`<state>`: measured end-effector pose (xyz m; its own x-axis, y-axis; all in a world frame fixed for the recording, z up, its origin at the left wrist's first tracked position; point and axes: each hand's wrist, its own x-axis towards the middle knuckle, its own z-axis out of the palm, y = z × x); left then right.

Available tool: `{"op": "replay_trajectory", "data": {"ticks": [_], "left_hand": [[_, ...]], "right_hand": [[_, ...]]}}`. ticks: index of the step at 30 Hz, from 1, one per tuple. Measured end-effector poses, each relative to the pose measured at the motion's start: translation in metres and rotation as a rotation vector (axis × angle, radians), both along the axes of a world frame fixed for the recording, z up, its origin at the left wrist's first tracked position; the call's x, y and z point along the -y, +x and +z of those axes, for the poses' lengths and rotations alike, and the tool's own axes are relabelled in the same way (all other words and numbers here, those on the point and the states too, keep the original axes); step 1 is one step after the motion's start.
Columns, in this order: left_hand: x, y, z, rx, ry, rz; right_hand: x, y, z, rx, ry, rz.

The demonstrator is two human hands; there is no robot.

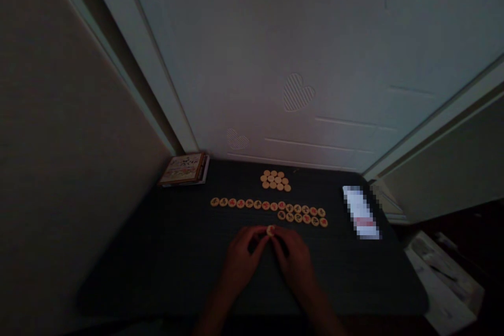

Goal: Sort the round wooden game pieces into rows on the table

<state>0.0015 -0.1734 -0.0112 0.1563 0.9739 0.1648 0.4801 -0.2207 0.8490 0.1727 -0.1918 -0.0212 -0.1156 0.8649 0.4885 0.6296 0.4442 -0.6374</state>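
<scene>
My left hand (244, 250) and my right hand (294, 252) meet near the middle of the dark table, thumbs and fingertips closed on one round Chinese chess piece (271, 230) with a red mark. Just beyond my fingers lies a long row of Chinese chess pieces (249, 203), marked in red or black. A shorter second row (298, 218) runs under its right end, near my right fingertips. Farther back, a cluster of plain-faced pieces (271, 179) lies close together, showing no marks that I can make out.
A stack of books (183, 169) sits at the table's (157, 252) back left corner. A bright phone-like rectangle (361, 212), blurred out, lies at the right edge. Behind stands a pale panel (252, 89) with heart reliefs. A white box (444, 268) is on the lower right.
</scene>
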Motion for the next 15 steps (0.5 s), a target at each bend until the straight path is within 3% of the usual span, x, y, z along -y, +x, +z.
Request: {"op": "replay_trajectory", "data": {"ticks": [15], "left_hand": [[-0.0024, 0.0027, -0.0036, -0.152, 0.115, -0.010]], "right_hand": [[-0.0041, 0.0008, -0.0079, 0.079, -0.018, -0.011]]}}
